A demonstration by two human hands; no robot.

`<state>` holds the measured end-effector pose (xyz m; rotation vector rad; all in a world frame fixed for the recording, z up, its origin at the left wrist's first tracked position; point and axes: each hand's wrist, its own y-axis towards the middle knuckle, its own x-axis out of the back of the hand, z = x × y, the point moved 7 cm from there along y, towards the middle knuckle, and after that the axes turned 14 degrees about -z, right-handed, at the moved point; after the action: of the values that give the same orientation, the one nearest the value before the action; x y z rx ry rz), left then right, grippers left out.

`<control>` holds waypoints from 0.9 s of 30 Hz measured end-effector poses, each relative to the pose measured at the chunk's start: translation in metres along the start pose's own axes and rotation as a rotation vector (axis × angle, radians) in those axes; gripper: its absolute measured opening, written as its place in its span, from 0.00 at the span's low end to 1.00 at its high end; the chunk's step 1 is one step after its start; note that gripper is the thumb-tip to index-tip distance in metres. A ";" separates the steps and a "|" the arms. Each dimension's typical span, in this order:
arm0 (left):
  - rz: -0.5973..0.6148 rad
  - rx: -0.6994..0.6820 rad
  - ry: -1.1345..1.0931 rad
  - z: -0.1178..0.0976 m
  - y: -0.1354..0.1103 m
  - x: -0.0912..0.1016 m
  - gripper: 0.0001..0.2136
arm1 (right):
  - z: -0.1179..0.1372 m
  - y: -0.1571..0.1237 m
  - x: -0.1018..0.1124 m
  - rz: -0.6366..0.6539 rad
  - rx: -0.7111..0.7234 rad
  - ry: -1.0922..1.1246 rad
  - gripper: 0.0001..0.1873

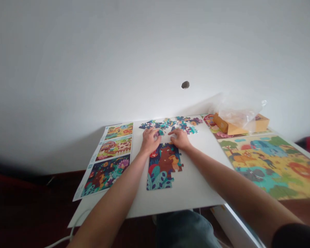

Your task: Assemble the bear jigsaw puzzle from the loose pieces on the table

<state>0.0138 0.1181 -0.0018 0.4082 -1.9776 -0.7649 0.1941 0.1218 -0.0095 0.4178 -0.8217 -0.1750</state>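
Note:
A partly joined jigsaw puzzle [161, 168] lies flat on the white table, showing a brown bear, a smaller orange animal and blue-green leaves. At its upper left is my left hand [150, 140], with a small teal puzzle piece [161, 132] at its thumb and fingertips. My right hand [181, 139] rests by the puzzle's upper right corner, its thumb and index finger apart and nothing visible between them. Just beyond both hands, loose puzzle pieces [167, 122] are spread in a heap, some overlapping.
On the left lies a printed sheet [111, 172] with three pictures. A finished-looking animal puzzle [274, 165] covers the right side. Behind it, an orange-yellow box [231, 129] carries a clear plastic bag [237, 115]. The wall [144, 69] stands behind the table; a white cable [73, 230] hangs front left.

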 end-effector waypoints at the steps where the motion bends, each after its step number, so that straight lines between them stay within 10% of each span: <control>1: 0.001 0.016 0.007 0.001 0.002 -0.002 0.16 | 0.000 0.002 0.001 0.035 0.017 0.000 0.19; 7: 0.049 -0.013 0.021 0.003 0.008 -0.018 0.18 | 0.004 0.010 0.002 0.346 0.200 0.164 0.22; 18: 0.068 -0.050 0.034 0.003 0.014 -0.023 0.18 | 0.001 0.016 0.014 0.497 0.126 0.332 0.19; 27: 0.054 -0.007 -0.075 0.007 0.014 -0.016 0.15 | -0.005 0.036 0.071 0.423 0.537 -0.151 0.13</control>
<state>0.0158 0.1400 -0.0051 0.3243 -2.0464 -0.7624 0.2453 0.1342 0.0503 0.7270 -1.0871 0.4219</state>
